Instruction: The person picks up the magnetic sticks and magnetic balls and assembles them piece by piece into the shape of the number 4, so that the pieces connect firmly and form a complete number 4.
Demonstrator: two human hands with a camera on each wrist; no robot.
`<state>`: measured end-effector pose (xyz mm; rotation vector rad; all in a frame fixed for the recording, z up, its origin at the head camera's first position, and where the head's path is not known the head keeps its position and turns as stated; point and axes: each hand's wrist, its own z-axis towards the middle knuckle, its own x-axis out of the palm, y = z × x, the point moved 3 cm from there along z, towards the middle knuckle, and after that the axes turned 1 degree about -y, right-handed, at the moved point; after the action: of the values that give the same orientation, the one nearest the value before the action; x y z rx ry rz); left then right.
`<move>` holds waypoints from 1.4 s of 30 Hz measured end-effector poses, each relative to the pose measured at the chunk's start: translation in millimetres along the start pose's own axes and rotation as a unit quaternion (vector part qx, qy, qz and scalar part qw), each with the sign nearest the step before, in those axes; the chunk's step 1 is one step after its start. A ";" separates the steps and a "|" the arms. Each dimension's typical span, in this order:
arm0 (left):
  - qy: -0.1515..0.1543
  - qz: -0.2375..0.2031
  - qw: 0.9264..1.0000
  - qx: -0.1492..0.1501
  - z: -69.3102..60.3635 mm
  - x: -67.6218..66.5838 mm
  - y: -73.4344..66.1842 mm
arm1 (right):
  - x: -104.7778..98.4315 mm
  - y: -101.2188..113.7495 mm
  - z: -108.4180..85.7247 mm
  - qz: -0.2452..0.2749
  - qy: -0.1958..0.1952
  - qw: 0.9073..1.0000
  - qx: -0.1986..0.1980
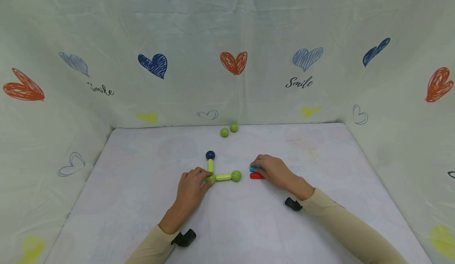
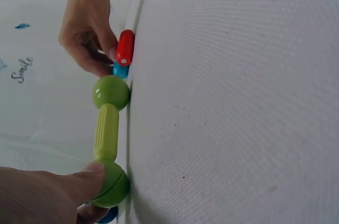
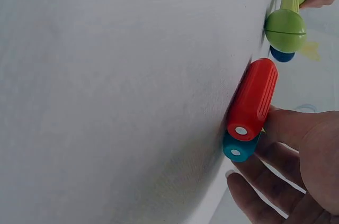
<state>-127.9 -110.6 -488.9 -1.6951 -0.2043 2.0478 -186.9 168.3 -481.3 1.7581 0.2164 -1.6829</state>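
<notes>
An L-shaped build of magnetic balls and sticks lies on the table. My left hand (image 1: pixel 190 189) pinches its green corner ball (image 1: pixel 211 178) between thumb and fingers. One yellow-green stick (image 1: pixel 223 177) runs right to another green ball (image 1: pixel 236 176); a second yellow-green stick (image 1: pixel 210 164) points away to a dark blue ball (image 1: pixel 210 154). Farther right, my right hand (image 1: pixel 277 172) grips a blue magnetic stick (image 3: pixel 235 149) with thumb and fingers. A red magnetic stick (image 3: pixel 254 97) lies alongside it, on the near side. The hand partly hides both sticks.
Two loose green balls, one at the back edge (image 1: pixel 234 127) and one just in front of it (image 1: pixel 224 132), sit beyond the build. A hanging white cloth (image 1: pixel 192 90) printed with hearts encloses the back and sides of the white table (image 1: pixel 142 201).
</notes>
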 end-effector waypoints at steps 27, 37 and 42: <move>-0.001 -0.012 1.000 -0.007 -0.9 1.4 0.1 | -0.3 2.9 18.9 0.114 -0.022 0.993 0.033; -0.001 -0.011 1.000 -0.008 -2.2 2.2 0.7 | 7.7 7.8 27.6 0.281 -0.073 0.950 0.118; -0.005 -0.010 1.000 -0.005 -1.4 2.3 0.7 | 13.9 10.0 34.6 0.314 -0.080 0.932 0.160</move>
<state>-127.0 -110.4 -491.5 -1.6817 -0.2356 2.0451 -207.6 136.4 -488.2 1.6536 -0.6668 -1.4105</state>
